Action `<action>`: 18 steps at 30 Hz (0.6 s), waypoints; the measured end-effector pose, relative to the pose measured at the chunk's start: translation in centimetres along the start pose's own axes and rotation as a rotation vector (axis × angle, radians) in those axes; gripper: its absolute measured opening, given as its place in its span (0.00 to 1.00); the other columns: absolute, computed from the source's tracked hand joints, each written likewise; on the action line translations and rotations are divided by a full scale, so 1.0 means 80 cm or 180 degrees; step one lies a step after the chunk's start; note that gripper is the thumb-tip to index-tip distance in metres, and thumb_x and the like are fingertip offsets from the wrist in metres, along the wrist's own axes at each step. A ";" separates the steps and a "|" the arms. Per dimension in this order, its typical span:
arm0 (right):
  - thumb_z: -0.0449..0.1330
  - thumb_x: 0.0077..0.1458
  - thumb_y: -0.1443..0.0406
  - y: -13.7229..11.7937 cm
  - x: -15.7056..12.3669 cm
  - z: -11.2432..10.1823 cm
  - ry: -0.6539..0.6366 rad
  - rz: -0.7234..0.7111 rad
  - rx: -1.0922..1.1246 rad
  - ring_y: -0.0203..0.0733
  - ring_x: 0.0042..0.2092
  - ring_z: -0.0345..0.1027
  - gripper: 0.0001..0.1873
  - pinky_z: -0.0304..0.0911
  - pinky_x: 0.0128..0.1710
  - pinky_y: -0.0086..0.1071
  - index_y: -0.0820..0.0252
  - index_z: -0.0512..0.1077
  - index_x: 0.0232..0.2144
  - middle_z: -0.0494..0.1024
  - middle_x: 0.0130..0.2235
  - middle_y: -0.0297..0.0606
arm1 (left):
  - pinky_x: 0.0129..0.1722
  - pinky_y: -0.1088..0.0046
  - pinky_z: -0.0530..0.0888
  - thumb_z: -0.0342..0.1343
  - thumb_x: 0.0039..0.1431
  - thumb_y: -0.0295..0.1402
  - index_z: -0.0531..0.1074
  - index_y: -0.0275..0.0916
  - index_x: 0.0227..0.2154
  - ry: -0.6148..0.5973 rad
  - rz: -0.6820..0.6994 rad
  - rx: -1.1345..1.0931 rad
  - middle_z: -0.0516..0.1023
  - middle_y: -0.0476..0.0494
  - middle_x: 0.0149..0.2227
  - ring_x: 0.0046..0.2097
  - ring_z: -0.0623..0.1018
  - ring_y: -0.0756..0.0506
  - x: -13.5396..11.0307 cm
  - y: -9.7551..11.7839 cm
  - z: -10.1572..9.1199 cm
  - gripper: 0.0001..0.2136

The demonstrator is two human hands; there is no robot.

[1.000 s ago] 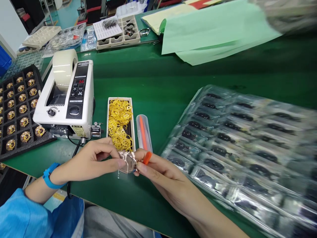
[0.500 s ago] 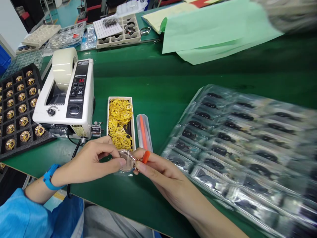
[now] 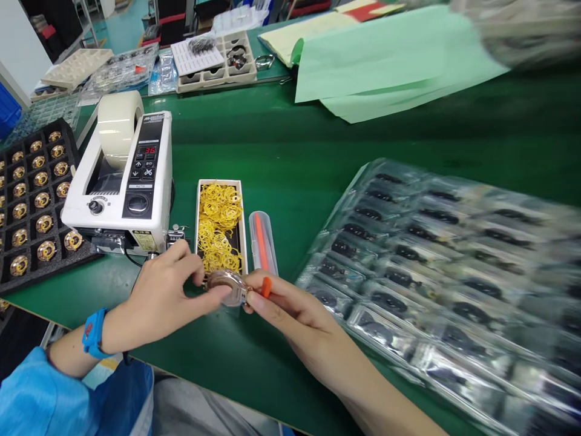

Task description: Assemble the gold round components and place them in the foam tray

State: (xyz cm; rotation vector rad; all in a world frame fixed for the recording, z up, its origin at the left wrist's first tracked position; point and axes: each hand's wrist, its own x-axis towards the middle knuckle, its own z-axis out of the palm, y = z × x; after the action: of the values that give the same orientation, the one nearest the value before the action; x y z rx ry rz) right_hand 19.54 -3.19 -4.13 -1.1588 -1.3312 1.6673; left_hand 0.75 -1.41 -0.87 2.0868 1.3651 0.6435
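Over the table's front part, a round watch case [image 3: 232, 283] with a shiny metal rim is tilted between my two hands. My right hand [image 3: 295, 312] pinches its right side between thumb and fingers. An orange tip [image 3: 266, 286] of some slim tool sticks up between those fingers; the rest of it is hidden. My left hand [image 3: 166, 297] is curled at the case's left edge, the thumb lying on its face. Just beyond the case stand an open box [image 3: 244, 242] of thin yellow rings [image 3: 220, 212] and a clear plastic tube [image 3: 271, 242] with an orange strip inside.
A white tape dispenser [image 3: 147, 212] stands at left, beside a black foam tray [image 3: 31, 251] of gold-coloured round watch parts. Clear blister trays [image 3: 408, 284] with dark pieces spread over the right. Pale green sheets [image 3: 385, 66] and a beige tray [image 3: 240, 75] lie at the back.
My left hand has lifted slightly and its fingers have shifted at the case's left edge. The watch case has tilted a little; my right hand keeps its pinch on it.
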 end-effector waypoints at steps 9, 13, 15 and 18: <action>0.58 0.55 0.44 0.008 -0.009 0.002 -0.0110 -0.0102 0.0145 0.39 0.30 0.61 0.23 0.62 0.31 0.31 0.56 0.71 0.26 0.67 0.26 0.33 | 0.41 0.67 0.74 0.59 0.59 0.34 0.76 0.39 0.34 0.0980 0.1648 -0.0385 0.75 0.39 0.40 0.43 0.77 0.45 -0.002 -0.009 0.019 0.05; 0.62 0.54 0.47 0.008 -0.014 0.008 -0.0304 0.0170 0.0678 0.45 0.37 0.69 0.18 0.66 0.42 0.39 0.54 0.75 0.32 0.75 0.32 0.37 | 0.52 0.59 0.72 0.62 0.55 0.40 0.78 0.40 0.35 0.0611 0.1658 -0.0665 0.76 0.35 0.49 0.51 0.76 0.40 0.002 -0.015 0.027 0.10; 0.63 0.52 0.47 0.008 -0.013 0.013 -0.0316 0.0284 0.0933 0.47 0.40 0.70 0.18 0.66 0.45 0.40 0.53 0.77 0.35 0.77 0.35 0.39 | 0.55 0.56 0.69 0.64 0.52 0.41 0.78 0.39 0.35 0.0461 0.1581 -0.0787 0.75 0.35 0.50 0.53 0.74 0.39 0.003 -0.018 0.028 0.12; 0.65 0.50 0.47 0.017 -0.013 0.015 -0.0386 0.0387 0.1143 0.49 0.40 0.71 0.18 0.67 0.43 0.41 0.53 0.77 0.35 0.78 0.35 0.40 | 0.58 0.56 0.68 0.66 0.49 0.43 0.76 0.39 0.37 0.0265 0.1527 -0.0915 0.75 0.34 0.51 0.55 0.73 0.38 0.005 -0.020 0.028 0.16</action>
State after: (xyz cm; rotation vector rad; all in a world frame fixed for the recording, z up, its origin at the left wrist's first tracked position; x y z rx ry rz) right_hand 18.81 -4.82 -5.12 -0.9531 -0.9908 1.9933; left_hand 1.26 -0.95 -3.55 2.1707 0.7484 1.0631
